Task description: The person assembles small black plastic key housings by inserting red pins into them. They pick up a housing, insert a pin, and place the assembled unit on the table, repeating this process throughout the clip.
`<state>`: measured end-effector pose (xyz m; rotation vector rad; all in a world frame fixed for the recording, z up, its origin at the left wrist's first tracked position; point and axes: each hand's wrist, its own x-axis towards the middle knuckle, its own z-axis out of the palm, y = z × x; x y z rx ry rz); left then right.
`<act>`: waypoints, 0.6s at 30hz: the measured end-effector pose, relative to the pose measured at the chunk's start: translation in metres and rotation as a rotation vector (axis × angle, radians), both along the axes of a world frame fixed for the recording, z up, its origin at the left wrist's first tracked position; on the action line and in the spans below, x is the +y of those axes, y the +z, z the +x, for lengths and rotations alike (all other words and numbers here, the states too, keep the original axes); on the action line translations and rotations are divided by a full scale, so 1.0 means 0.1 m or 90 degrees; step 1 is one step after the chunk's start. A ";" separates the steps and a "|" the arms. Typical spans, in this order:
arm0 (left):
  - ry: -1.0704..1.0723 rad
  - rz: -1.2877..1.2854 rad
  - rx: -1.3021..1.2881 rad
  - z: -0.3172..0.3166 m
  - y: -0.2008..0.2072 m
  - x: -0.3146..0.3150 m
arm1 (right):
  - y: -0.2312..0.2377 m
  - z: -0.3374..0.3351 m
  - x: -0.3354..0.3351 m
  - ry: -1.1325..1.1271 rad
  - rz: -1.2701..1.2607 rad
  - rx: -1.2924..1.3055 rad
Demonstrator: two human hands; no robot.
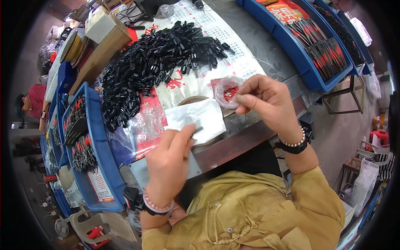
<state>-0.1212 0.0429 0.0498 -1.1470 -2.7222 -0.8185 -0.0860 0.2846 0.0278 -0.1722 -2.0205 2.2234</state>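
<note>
My left hand (168, 160) is closed at the near edge of a white sheet (208, 114). Between its fingertips sits a small dark piece (197, 130), slightly blurred, of a kind I cannot make out. The sheet lies over a round pad that shows only at its rim. To the right, my right hand (266, 102) has thumb and forefinger pinched at the edge of a clear plastic bag (221, 100). Inside the bag are tiny red parts (230, 92). Anything in that pinch is too small or hidden to name.
A heap of glossy black oblong plastic parts (158, 58) covers the table's far left. Blue bins hold red-and-black pieces, one at left (118, 187) and one at right (287, 41). A wooden box (104, 46) stands far left. Another person (35, 100) is beyond the left bins.
</note>
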 end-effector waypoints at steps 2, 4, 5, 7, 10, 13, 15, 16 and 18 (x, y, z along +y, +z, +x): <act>-0.009 0.152 -0.100 0.14 0.05 0.00 | 0.02 0.04 -0.11 0.057 -0.034 -0.023; 0.029 0.233 -0.227 0.30 0.06 -0.01 | 0.00 0.08 -0.30 0.095 -0.101 -0.019; 0.045 0.271 -0.259 0.35 0.03 0.00 | 0.00 0.10 -0.35 0.130 -0.122 -0.035; 0.091 0.347 -0.337 0.43 -0.04 0.01 | -0.03 0.11 -0.46 0.164 -0.195 -0.059; 0.157 0.427 -0.425 0.53 -0.11 0.00 | -0.02 0.14 -0.56 0.199 -0.261 -0.074; 0.177 0.480 -0.417 0.58 -0.15 0.00 | 0.02 0.20 -0.64 0.213 -0.292 -0.093; 0.171 0.469 -0.368 0.59 -0.16 -0.04 | 0.05 0.23 -0.69 0.198 -0.290 -0.091; 0.172 0.457 -0.344 0.60 -0.17 -0.05 | 0.05 0.22 -0.71 0.183 -0.261 -0.076; 0.165 0.413 -0.345 0.63 -0.16 -0.09 | 0.07 0.19 -0.73 0.135 -0.198 -0.050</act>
